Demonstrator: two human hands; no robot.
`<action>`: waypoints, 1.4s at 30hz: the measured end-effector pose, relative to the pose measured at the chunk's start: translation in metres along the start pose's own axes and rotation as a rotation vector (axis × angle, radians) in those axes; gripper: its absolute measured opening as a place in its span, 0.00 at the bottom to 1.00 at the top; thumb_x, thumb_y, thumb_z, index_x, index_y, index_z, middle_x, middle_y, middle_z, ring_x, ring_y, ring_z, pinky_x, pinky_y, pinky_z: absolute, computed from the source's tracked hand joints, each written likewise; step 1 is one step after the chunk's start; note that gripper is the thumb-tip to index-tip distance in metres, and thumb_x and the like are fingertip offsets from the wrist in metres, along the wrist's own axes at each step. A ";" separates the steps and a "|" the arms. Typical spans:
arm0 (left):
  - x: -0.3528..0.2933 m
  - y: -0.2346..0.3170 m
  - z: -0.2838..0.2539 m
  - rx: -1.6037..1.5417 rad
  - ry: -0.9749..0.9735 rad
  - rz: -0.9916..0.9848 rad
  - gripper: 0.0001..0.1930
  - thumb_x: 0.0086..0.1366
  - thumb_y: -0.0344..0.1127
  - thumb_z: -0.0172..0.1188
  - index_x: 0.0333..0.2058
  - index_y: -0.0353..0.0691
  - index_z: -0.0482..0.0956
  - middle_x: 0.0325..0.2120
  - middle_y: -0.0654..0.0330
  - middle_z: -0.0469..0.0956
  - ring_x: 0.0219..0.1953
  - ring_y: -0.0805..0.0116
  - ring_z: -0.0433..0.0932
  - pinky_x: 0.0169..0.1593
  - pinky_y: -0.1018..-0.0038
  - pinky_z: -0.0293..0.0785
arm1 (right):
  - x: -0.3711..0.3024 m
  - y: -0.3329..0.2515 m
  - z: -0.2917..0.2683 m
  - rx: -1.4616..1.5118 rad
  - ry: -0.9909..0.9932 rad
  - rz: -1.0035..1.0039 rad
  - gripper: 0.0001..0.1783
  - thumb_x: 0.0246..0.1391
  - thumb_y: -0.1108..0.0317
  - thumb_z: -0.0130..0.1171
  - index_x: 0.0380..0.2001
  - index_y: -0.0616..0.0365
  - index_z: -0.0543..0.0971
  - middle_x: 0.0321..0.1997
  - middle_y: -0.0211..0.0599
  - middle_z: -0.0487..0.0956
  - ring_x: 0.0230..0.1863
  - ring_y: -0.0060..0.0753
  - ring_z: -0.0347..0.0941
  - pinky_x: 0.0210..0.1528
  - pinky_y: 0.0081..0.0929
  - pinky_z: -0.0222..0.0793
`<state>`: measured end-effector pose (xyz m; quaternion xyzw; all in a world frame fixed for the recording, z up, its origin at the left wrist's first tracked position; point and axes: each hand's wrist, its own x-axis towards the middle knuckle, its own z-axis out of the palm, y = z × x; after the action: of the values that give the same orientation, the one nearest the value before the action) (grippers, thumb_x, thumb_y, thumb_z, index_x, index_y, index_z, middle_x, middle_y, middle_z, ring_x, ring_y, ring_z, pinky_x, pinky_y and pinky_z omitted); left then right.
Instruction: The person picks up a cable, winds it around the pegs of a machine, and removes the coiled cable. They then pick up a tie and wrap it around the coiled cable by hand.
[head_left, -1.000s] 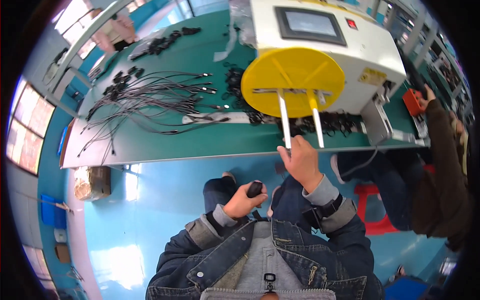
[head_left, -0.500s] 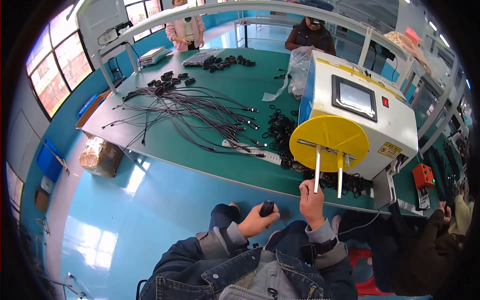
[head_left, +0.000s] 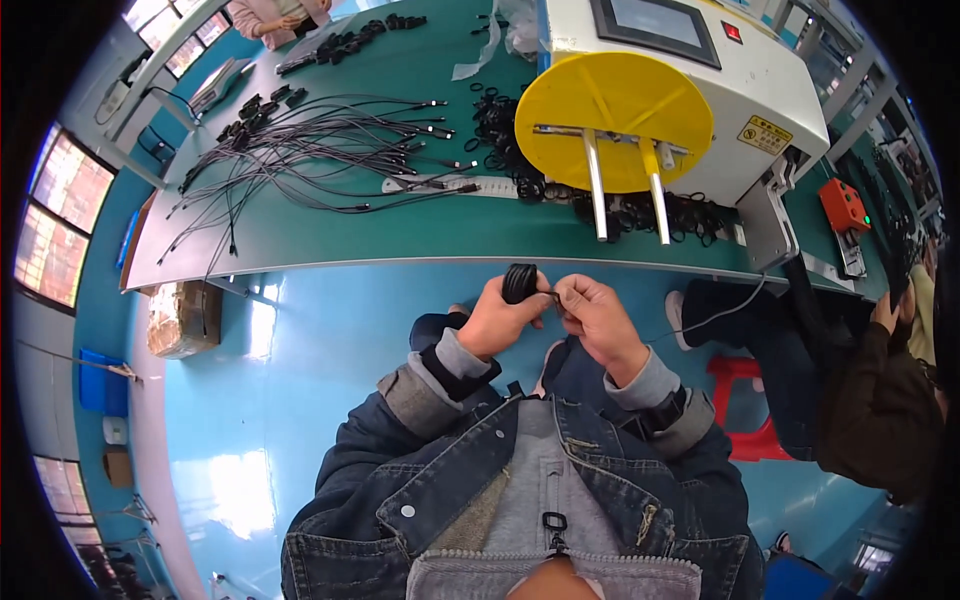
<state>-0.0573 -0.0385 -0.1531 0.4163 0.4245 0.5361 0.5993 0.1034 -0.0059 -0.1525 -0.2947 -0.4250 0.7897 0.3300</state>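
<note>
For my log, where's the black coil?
Near the centre of the head view, the black coil is in the left hand, beside the right hand.

Smooth, plastic-looking cable coil; yellow plastic disc; shiny metal rods; glossy floor

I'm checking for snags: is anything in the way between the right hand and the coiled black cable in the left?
Nothing visible. The left hand holds the coiled black cable; close beside it, the right hand pinches a thin dark strand. The yellow disc stands beyond both hands, not between them.
</note>
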 end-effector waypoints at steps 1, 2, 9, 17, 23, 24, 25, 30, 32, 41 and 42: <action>0.000 -0.002 -0.001 0.009 0.004 -0.005 0.07 0.56 0.27 0.57 0.34 0.35 0.71 0.24 0.65 0.72 0.24 0.77 0.71 0.27 0.80 0.69 | -0.007 0.000 0.003 0.052 -0.001 -0.012 0.10 0.58 0.62 0.50 0.31 0.58 0.73 0.21 0.22 0.68 0.18 0.12 0.58 0.18 0.10 0.51; -0.001 -0.004 -0.002 0.019 0.009 -0.009 0.07 0.56 0.27 0.57 0.34 0.35 0.71 0.24 0.65 0.72 0.24 0.76 0.71 0.27 0.80 0.69 | -0.013 0.001 0.004 0.105 -0.003 -0.024 0.10 0.58 0.62 0.50 0.32 0.58 0.73 0.22 0.23 0.69 0.19 0.13 0.59 0.18 0.10 0.53; -0.001 0.001 0.000 0.064 -0.189 -0.182 0.06 0.56 0.28 0.57 0.31 0.35 0.71 0.21 0.65 0.71 0.22 0.76 0.71 0.26 0.80 0.69 | -0.034 0.004 -0.022 -0.104 -0.174 0.137 0.09 0.58 0.67 0.48 0.36 0.62 0.73 0.27 0.30 0.73 0.23 0.17 0.69 0.23 0.12 0.66; -0.001 -0.010 -0.006 -0.015 -0.216 -0.258 0.06 0.56 0.29 0.59 0.29 0.36 0.70 0.21 0.64 0.71 0.20 0.76 0.70 0.25 0.79 0.68 | -0.020 -0.027 -0.034 -0.226 -0.191 0.138 0.09 0.57 0.71 0.47 0.39 0.63 0.72 0.31 0.35 0.76 0.29 0.23 0.75 0.28 0.15 0.73; 0.000 -0.010 0.014 -0.115 -0.034 -0.032 0.06 0.55 0.27 0.59 0.28 0.36 0.69 0.21 0.65 0.70 0.22 0.77 0.70 0.27 0.80 0.68 | -0.016 -0.008 -0.027 0.309 -0.008 0.093 0.10 0.56 0.73 0.47 0.40 0.66 0.71 0.32 0.39 0.76 0.31 0.29 0.76 0.31 0.18 0.75; 0.000 -0.012 0.012 -0.082 -0.055 -0.050 0.07 0.54 0.27 0.59 0.28 0.36 0.69 0.21 0.65 0.70 0.22 0.77 0.70 0.27 0.80 0.68 | -0.016 -0.004 -0.028 0.306 -0.001 0.087 0.09 0.56 0.73 0.47 0.40 0.66 0.71 0.32 0.39 0.76 0.31 0.29 0.76 0.31 0.18 0.76; 0.000 -0.012 0.010 -0.049 -0.075 -0.065 0.07 0.54 0.26 0.60 0.28 0.36 0.69 0.21 0.65 0.70 0.22 0.77 0.70 0.27 0.80 0.69 | -0.016 0.000 -0.030 0.301 0.004 0.080 0.09 0.56 0.73 0.47 0.39 0.66 0.71 0.32 0.39 0.76 0.31 0.29 0.76 0.32 0.19 0.76; 0.002 -0.005 0.011 0.132 -0.013 0.034 0.07 0.53 0.25 0.60 0.28 0.36 0.69 0.22 0.65 0.70 0.23 0.77 0.70 0.27 0.80 0.69 | -0.023 0.003 -0.030 0.227 -0.054 0.230 0.08 0.56 0.74 0.46 0.36 0.66 0.72 0.31 0.39 0.76 0.27 0.27 0.76 0.28 0.18 0.76; 0.002 -0.004 0.006 0.139 -0.030 0.031 0.07 0.53 0.25 0.59 0.28 0.36 0.69 0.22 0.65 0.70 0.23 0.77 0.70 0.27 0.80 0.69 | -0.030 0.013 -0.030 0.272 -0.106 0.300 0.08 0.55 0.75 0.46 0.36 0.66 0.72 0.28 0.38 0.76 0.25 0.26 0.75 0.25 0.18 0.75; 0.011 -0.003 -0.011 0.088 -0.240 -0.235 0.07 0.53 0.25 0.59 0.29 0.36 0.70 0.22 0.64 0.70 0.21 0.77 0.70 0.25 0.79 0.69 | 0.004 -0.050 -0.032 -0.406 -0.140 0.158 0.14 0.46 0.71 0.57 0.39 0.59 0.76 0.21 0.35 0.76 0.20 0.24 0.72 0.19 0.19 0.68; 0.013 -0.004 -0.012 0.121 -0.278 -0.277 0.07 0.53 0.25 0.59 0.30 0.36 0.70 0.22 0.64 0.70 0.21 0.77 0.70 0.25 0.79 0.69 | 0.011 -0.057 -0.031 -0.406 -0.138 0.158 0.14 0.46 0.71 0.57 0.39 0.59 0.76 0.21 0.35 0.76 0.20 0.24 0.72 0.19 0.19 0.68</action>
<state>-0.0672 -0.0251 -0.1611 0.4592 0.4225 0.3591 0.6940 0.1353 0.0415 -0.1197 -0.3326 -0.5722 0.7299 0.1711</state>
